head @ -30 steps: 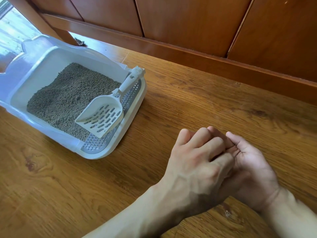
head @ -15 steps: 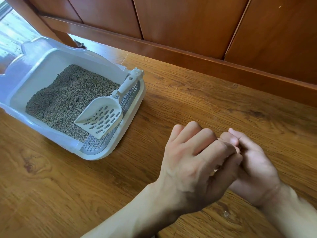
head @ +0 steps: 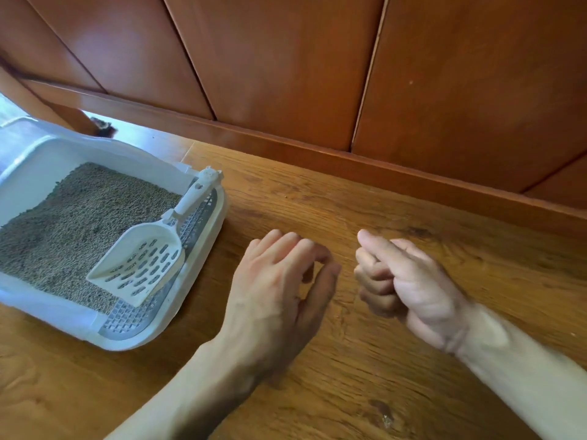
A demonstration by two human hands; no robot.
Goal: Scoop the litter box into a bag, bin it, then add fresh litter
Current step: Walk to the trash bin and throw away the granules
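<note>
A white litter box [head: 203, 246] sits on the wooden floor at the left, filled with grey-brown litter [head: 73, 223]. A white slotted scoop [head: 143, 262] lies in it, its bowl on the litter and its handle leaning on the box's right rim over a grey grid step. My left hand [head: 279, 287] hovers just right of the box, fingers loosely curled and apart, holding nothing. My right hand [head: 403, 281] is further right with its fingers curled in, nothing visible in it. No bag is in view.
Brown wooden wall panels [head: 286, 68] with a skirting board [head: 349, 163] run along the back. Wooden floor [head: 413, 392] stretches to the right and front of the box. A bright opening shows at the far left behind the box.
My two hands were pressed together and have come apart, the left moving toward the box and the right moving right. The view has shifted, so the box sits further left.
</note>
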